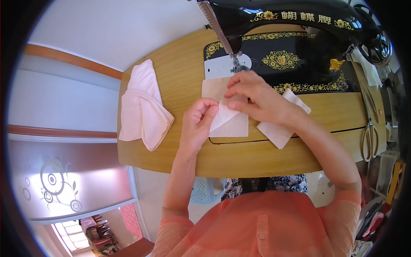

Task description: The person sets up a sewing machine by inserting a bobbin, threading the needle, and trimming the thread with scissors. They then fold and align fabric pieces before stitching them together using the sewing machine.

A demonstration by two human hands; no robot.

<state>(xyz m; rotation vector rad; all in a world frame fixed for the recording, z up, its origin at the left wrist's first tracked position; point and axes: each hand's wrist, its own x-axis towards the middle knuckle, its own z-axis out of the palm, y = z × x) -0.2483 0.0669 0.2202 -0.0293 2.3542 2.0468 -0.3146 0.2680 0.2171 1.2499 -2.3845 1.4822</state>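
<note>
My left hand (pixel 201 121) pinches the folded corner of a pale pink cloth (pixel 235 126) in front of the sewing machine's needle. Over the same cloth is my right hand (pixel 254 96), its thumb near the fold and its other fingers spread apart above. The cloth's far part reaches the metal needle plate (pixel 222 65). Beneath my right forearm lies another pale cloth piece (pixel 274 130), partly covered by the arm.
The black sewing machine (pixel 299 19) spans the back of the wooden table (pixel 171 55). A crumpled pink cloth (pixel 145 107) lies at the left. Gold-handled scissors (pixel 369 139) lie at the right edge. A blue plastic stool (pixel 205 190) stands below the table.
</note>
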